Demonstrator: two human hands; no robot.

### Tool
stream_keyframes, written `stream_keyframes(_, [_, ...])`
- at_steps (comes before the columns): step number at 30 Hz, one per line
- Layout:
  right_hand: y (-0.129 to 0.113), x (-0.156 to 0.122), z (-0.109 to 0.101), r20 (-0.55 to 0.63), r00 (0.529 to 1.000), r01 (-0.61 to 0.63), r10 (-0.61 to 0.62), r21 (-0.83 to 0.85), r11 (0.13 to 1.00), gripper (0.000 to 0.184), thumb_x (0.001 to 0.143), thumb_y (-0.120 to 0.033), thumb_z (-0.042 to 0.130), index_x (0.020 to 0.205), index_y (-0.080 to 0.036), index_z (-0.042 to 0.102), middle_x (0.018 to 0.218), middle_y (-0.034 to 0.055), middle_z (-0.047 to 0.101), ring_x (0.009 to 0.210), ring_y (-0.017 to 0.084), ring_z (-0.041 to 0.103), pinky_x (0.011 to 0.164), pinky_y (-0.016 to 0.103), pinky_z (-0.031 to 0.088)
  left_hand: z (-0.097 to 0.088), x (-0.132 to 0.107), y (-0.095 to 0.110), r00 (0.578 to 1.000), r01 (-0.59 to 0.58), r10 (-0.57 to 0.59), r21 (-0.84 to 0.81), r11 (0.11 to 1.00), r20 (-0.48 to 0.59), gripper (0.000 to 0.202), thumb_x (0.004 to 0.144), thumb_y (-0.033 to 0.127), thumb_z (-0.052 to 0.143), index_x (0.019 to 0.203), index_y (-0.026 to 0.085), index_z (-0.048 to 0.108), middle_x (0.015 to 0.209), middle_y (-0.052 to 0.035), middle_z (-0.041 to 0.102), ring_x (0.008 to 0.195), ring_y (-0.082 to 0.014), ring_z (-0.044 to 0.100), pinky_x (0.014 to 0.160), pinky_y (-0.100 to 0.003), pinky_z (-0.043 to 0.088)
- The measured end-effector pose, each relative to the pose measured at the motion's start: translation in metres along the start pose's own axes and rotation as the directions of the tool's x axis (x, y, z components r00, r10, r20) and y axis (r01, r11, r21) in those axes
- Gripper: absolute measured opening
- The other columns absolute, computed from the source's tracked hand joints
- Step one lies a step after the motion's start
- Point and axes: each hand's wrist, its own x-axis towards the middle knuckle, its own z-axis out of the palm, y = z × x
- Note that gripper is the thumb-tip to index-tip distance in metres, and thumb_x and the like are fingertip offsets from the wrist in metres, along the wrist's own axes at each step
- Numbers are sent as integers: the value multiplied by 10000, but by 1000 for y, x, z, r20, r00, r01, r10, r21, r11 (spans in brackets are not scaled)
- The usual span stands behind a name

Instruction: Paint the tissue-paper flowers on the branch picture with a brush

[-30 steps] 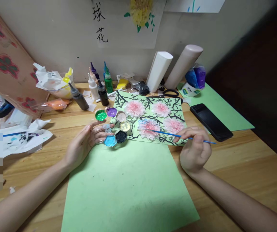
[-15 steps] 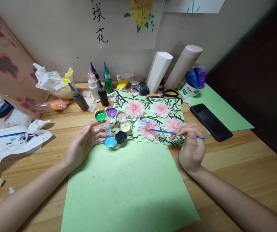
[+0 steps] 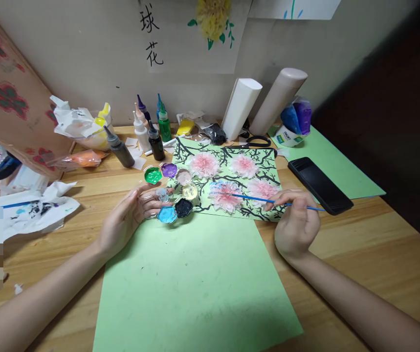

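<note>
My left hand [image 3: 123, 217] supports a clear flower-shaped paint palette [image 3: 163, 195], its fingers beneath and visible through the plastic. Green, purple, pale pink, cream, black and light blue paint fill the wells. My right hand [image 3: 298, 225] is closed around a thin blue paintbrush [image 3: 255, 198]. The brush tip is at a pink-and-white tissue paper flower [image 3: 228, 201], whose upper left petals carry blue marks. That flower sits at the front of a light green picture [image 3: 232, 176] with black painted branches and three other pink flowers [image 3: 204, 165].
A plain green sheet [image 3: 195, 283] lies nearer me. Paint bottles [image 3: 156, 144] stand behind the palette. Scissors [image 3: 259, 142], a white bottle [image 3: 241, 110] and a black phone [image 3: 320, 186] are at back right. A paint-stained tissue [image 3: 44, 208] rests at left.
My right hand and the paintbrush have shifted a little to the right, the tip moving across the same flower. My left hand and the palette look unchanged.
</note>
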Motion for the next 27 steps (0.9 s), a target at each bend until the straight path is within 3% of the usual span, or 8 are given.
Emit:
stream_keyframes(15, [0,0,-3,8,978,209,-209,-52,977,346,931,-360,366,656,-259,550,499,11,505,571,213,497,590,376,376,0,2,0,1000,-1,1,-8,1000,-6,314,910,387,446,1137,201,559,1182,-95,639,1004,-246,641,816,-320,482])
stream_keyframes(21, [3,6,-6,-63,979,189,-194,-69,979,341,924,-377,368,659,-249,540,513,0,481,552,204,492,585,376,386,0,1,0,1000,7,-7,-8,1000,-8,315,907,388,452,1135,201,562,1178,-94,640,1008,-249,639,811,-319,482])
stream_keyframes(27, [3,9,-6,-19,990,137,-137,-4,991,330,923,-320,376,656,-235,551,548,4,482,558,191,502,577,365,377,-1,0,0,1000,12,-12,-1,1000,-8,322,913,392,440,1154,204,542,1193,-91,634,1022,-251,632,825,-322,474])
